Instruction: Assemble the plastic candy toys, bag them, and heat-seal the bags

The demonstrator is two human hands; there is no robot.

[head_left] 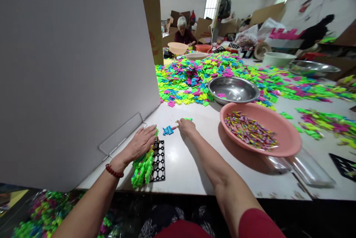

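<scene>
My left hand (142, 142) lies palm down, fingers stretched flat and close together, over the row of green plastic pieces (143, 171) in the lower left-centre of the frame. The row sits along the left side of the black lattice tray (164, 161); a light, even palm should steady it, I judge — pressing hard could tip pieces out of line. My right hand (187, 125), near the centre, has its fingers bent down by a blue comb-like plastic piece (168, 131) and a small green piece (189, 119) on the white tabletop (186, 171). I cannot tell whether those fingertips grip anything. Such small pieces seem best met with fingertips only, low to the surface — and with my forearm well apart from the pink basin (294, 138) at right.
</scene>
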